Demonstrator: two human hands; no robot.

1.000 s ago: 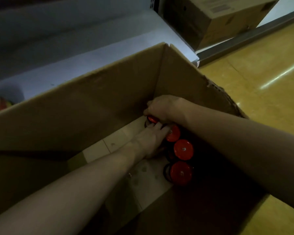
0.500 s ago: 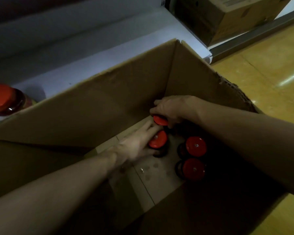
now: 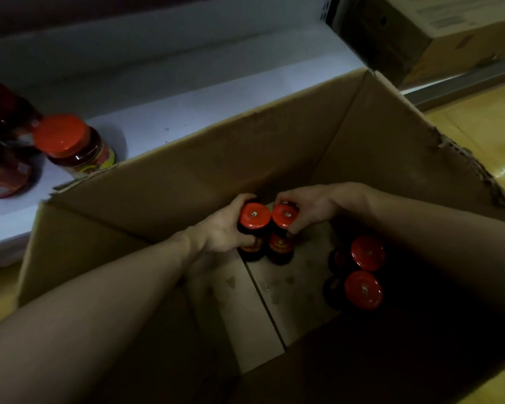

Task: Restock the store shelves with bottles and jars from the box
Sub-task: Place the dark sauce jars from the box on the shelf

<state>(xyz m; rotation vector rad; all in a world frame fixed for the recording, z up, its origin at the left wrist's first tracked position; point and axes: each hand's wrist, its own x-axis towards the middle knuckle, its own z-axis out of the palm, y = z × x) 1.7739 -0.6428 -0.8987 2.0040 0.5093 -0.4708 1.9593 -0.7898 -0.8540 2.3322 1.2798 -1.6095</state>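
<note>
A: Far left, on white shelf point(image 3: 204, 109)?
B: Dark jars at edge point(image 3: 3, 167), blurry, labels unreadable. Just right of those, jar w/ orange-red lid point(image 3: 76, 147), upright, close behind box's left corner.

A: Box?
B: Open cardboard box point(image 3: 187, 167), flaps up, set against shelf front. Bottom flaps bare in middle.

A: Hands, L to R?
B: Left hand point(image 3: 225, 231) reaching down into box, fingers curled round left held jar point(image 3: 254, 220) below red lid, thumb over far side. Firm wrap, not loose. Right hand point(image 3: 312, 205) beside it, fingertips and thumb pinching right held jar point(image 3: 284, 215) at lid rim. Both jars upright, side by side, lids touching or nearly, can't tell which. Both near box's far wall; whether lifted off bottom or resting, can't tell.

A: Anything else inside?
B: Two more red-lidded jars, right side in shadow: rear one point(image 3: 367, 253), front one point(image 3: 363, 290), just beside each other, apart from held pair. Dark bodies, hard to make out.

A: Far right?
B: Second cardboard box point(image 3: 437, 42) top right, shut, printed label. Yellow floor point(image 3: 478, 135) w/ light streak.
</note>
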